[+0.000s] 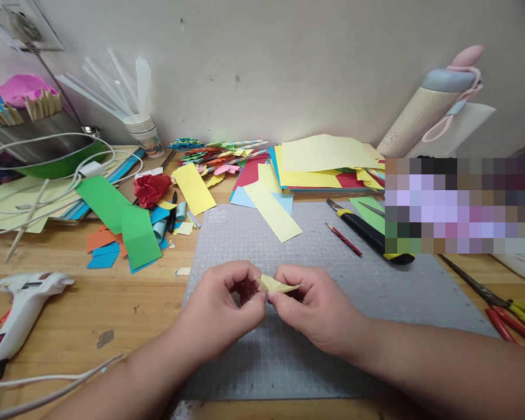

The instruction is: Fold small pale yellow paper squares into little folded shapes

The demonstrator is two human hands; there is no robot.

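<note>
A small piece of folded pale yellow paper [276,284] is pinched between both hands, above a grey cutting mat [332,367]. My left hand [227,303] grips its left end between thumb and fingers. On the other side, my right hand [315,303] has thumb and forefinger closed on the paper's right part. The fingertips of the two hands nearly meet, and some fingers are hidden behind the paper. Beyond the hands, a pale yellow paper strip [275,216] lies across the mat's far edge. A red and black pencil [345,240] and a black and yellow utility knife [371,230] rest to the right.
A white glue gun [24,309] with its cable lies at the left. Green paper strips [135,233] and a crumpled red paper [153,189] sit farther back. Scissors [499,303] lie at the right edge. Stacked coloured sheets [332,153] and a bottle [433,99] stand near the wall.
</note>
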